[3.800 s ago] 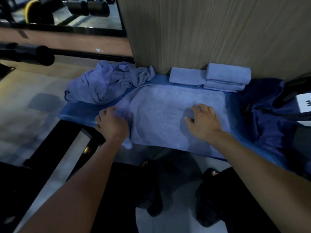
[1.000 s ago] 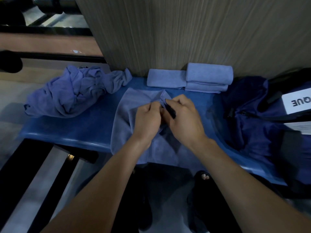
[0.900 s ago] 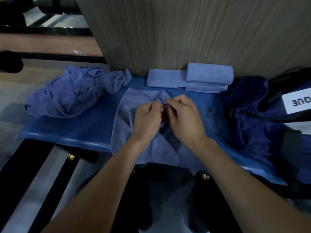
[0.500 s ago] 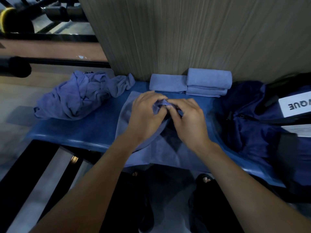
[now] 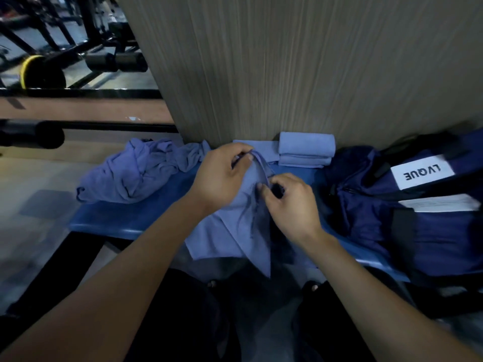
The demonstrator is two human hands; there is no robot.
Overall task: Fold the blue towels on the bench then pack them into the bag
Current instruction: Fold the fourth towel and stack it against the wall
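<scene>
Pinching towel (image 5: 236, 226) | left hand (image 5: 222, 178), right hand (image 5: 290, 205) grips clamped on edge | light blue, creased, draping off bench (image 5: 109, 218)

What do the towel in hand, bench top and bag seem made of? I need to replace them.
Towel: soft matte cloth, perhaps microfibre; it drapes and creases. Bench top: smooth blue padding, likely vinyl; faint sheen at its edge. Bag: dark navy woven synthetic, probably nylon; wrinkled, slightly glossy.

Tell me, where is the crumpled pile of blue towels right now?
In the head view the crumpled pile of towels lies on the left end of the blue bench, left of the person's left hand and beside the wood-grain wall panel.
</scene>
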